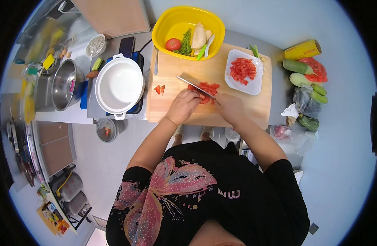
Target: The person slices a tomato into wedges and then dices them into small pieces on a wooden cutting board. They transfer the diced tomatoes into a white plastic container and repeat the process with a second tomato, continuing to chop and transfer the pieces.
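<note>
On a wooden cutting board [250, 110], my right hand [230, 106] grips a kitchen knife [196, 87], its blade slanting across pieces of cut tomato [209, 88]. My left hand [184, 105] presses its fingertips on the tomato just left of the blade. Two small tomato pieces [159, 89] lie apart at the board's left. A white plastic tray [245, 88] of diced tomato [242, 71] sits at the right. Behind the hands, a yellow basin [188, 13] holds a whole tomato [173, 44], green stalks, pale peeled vegetables and a peeler with a green part.
Left of the board, a white two-handled pot [119, 86] stands on a blue-and-black cooker, near a steel bowl [64, 84]. A phone [127, 46] lies behind it. Green vegetables [299, 66], plastic bags and a yellow roll [302, 49] line the right side. A bin [107, 130] stands below left.
</note>
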{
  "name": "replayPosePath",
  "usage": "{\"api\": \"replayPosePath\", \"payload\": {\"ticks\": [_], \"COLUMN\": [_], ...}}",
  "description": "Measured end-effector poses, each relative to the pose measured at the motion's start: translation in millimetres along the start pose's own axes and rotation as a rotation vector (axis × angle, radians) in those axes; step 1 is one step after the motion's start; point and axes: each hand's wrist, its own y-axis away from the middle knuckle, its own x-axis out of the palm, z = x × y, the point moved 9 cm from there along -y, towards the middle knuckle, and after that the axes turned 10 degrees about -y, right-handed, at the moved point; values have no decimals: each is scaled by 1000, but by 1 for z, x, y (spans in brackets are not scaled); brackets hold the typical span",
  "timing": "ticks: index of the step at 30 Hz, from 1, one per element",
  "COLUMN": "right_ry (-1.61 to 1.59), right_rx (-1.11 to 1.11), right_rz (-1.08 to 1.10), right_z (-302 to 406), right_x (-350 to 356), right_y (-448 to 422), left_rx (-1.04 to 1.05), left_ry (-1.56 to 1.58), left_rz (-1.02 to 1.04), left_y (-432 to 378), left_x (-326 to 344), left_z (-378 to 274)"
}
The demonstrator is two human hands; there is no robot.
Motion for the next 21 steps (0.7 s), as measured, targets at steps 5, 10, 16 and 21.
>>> {"api": "replayPosePath", "payload": {"ticks": [5, 10, 16, 21], "right_ry": [85, 38, 55, -1], "right_rx": [7, 3, 11, -26], "right_rz": [122, 93, 124, 61], "right_z": [31, 4, 29, 13], "right_x": [-42, 12, -29, -4], "right_y": [15, 4, 3, 8], "left_rx": [-53, -45, -43, -56], "left_ry": [27, 76, 31, 30], "left_rz": [26, 55, 34, 55], "left_y": [-3, -3, 2, 3], "left_x": [0, 8, 9, 11], "left_z": [3, 6, 9, 9]}}
